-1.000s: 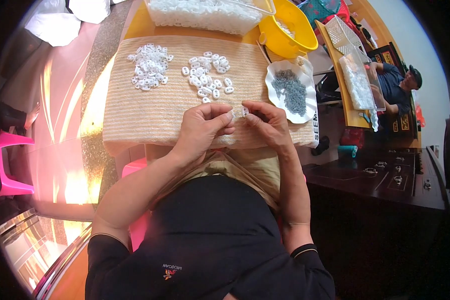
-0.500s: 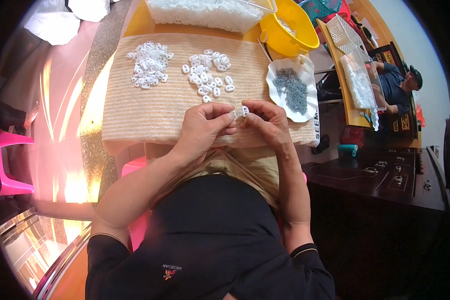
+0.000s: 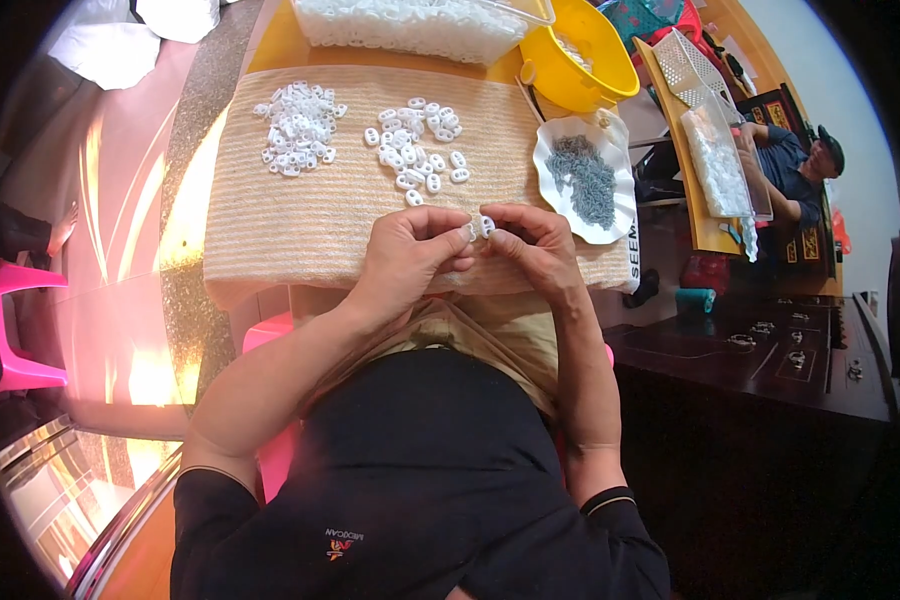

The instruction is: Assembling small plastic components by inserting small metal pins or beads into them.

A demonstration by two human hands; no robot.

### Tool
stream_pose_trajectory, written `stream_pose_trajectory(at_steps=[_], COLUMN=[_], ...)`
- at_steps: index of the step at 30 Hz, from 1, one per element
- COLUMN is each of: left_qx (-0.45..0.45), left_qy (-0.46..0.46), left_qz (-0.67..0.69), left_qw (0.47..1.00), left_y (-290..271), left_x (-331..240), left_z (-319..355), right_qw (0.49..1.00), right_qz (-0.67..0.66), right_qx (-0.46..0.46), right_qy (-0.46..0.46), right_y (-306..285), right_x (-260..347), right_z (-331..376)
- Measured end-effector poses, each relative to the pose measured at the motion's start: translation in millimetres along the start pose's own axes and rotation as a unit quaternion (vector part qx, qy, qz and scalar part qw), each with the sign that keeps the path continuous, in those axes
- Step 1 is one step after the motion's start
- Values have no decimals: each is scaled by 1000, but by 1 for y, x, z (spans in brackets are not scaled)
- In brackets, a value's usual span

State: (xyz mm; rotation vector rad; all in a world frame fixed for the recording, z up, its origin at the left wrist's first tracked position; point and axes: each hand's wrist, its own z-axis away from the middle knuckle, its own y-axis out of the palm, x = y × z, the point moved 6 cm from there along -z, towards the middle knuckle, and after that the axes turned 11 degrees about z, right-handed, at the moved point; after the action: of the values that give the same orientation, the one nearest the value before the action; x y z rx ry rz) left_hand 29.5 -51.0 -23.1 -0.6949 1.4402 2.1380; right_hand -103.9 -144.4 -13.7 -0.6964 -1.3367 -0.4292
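Observation:
Over the near edge of a striped beige cloth (image 3: 270, 220), my two hands meet fingertip to fingertip. My right hand (image 3: 538, 245) pinches a small white oval plastic piece with two holes (image 3: 487, 226) between thumb and forefinger. Closed in a pinch too, my left hand (image 3: 410, 250) holds a tiny whitish piece (image 3: 471, 231), too small to make out well. The two pieces are close together; whether they touch I cannot tell. Just beyond the hands lies a loose group of similar white oval pieces (image 3: 408, 157). Farther left is a heap of small white plastic parts (image 3: 300, 130).
A scalloped white plate (image 3: 620, 185) with small grey parts (image 3: 582, 180) is at the right. Behind stand a clear bin of white parts (image 3: 410, 35) and a yellow basin (image 3: 610, 80). Another person (image 3: 790, 170) sits at a table on the far right. A pink stool (image 3: 15, 330) stands left.
The white oval piece in my right hand has shifted slightly left, closer to my left fingertips. My left hand has barely moved.

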Motion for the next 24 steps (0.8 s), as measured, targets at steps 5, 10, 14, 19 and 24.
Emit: stream_pose_trajectory(at_steps=[5, 10, 14, 19, 24], left_qx=[7, 16, 18, 17, 24], left_qy=[6, 3, 0, -6, -10], left_qz=[-11, -12, -4, -1, -1], left_qw=[1000, 1000, 1000, 1000, 1000], left_y=[1, 1, 1, 2, 2], left_x=[-1, 1, 1, 2, 1], left_z=[0, -1, 0, 0, 0], right_qw=[1000, 1000, 1000, 1000, 1000], right_qz=[11, 23, 22, 13, 20], right_qx=[4, 17, 22, 19, 18], right_qy=[-8, -5, -1, -3, -1], right_y=[1, 4, 5, 5, 6], right_x=[5, 7, 5, 6, 8], right_z=[1, 1, 1, 2, 2])
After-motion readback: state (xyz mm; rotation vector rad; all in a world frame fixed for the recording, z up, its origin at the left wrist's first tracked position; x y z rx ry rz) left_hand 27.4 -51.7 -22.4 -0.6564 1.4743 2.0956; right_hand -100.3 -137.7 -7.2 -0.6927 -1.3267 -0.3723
